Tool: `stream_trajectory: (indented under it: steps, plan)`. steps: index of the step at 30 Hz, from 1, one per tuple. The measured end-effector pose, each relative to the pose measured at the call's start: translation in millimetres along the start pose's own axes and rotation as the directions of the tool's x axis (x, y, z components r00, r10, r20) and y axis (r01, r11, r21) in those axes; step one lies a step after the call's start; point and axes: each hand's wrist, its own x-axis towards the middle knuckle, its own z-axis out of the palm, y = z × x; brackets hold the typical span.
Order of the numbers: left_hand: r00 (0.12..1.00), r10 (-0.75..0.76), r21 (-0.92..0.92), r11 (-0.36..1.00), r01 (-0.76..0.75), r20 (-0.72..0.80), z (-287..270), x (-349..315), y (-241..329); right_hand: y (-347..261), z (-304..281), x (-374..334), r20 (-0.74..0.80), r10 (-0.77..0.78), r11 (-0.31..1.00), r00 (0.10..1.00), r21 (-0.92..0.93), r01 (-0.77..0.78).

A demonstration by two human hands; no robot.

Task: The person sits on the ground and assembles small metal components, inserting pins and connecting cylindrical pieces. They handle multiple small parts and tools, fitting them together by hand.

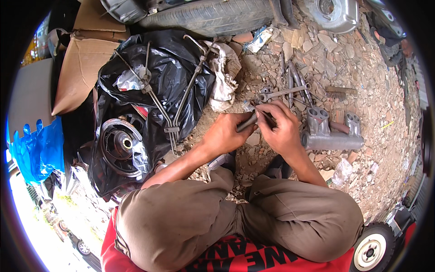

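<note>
My left hand (225, 132) is closed round a dark grey, rod-like metal piece (246, 124), held above the ground between my knees. Close beside it, my right hand (282, 128) has thumb and fingers pinched together at the far end of that piece; what lies between those fingertips is too small to make out. Just beyond the hands lies a combination spanner (286, 93) on the rubble, with slim metal tools (299, 81) next to it. To the right of my right hand rests a grey cast metal cylinder (334, 142) with two upright ports.
On the left, a black plastic bag (163, 68) carries bent metal pipes (158, 105) and a round drum-like part (118, 147). Cardboard (84, 68) stands behind it. A tyre (210, 20) lies at the far side, a dirty rag (224, 75) nearer, and a wire brush (340, 90) to the right.
</note>
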Motion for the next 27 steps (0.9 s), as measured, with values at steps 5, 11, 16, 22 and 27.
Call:
stream_trajectory:
  steps: [5,11,16,22,27]
  plan:
    - [0.998,0.031,-0.186,0.982,-0.042,-0.063,7,3,-13,-4,0,5,0.035,0.039,0.999,0.999,0.033,-0.040]
    - [0.977,-0.210,-0.596,0.779,0.194,0.043,-23,7,-17,24,-3,-26,0.158,0.079,0.987,0.984,-0.149,-0.055]
    - [0.987,-0.129,-0.765,0.624,0.158,0.098,-37,5,2,21,-10,-22,-0.077,0.068,0.992,0.995,-0.099,-0.076]
    - [0.980,-0.042,-0.712,0.681,0.169,0.193,-24,4,5,-24,-25,11,-0.163,0.005,1.000,0.987,0.009,-0.003]
    - [0.979,-0.018,-0.657,0.739,0.150,0.203,-11,2,7,-17,-17,9,-0.150,-0.128,0.992,0.980,-0.009,0.129]
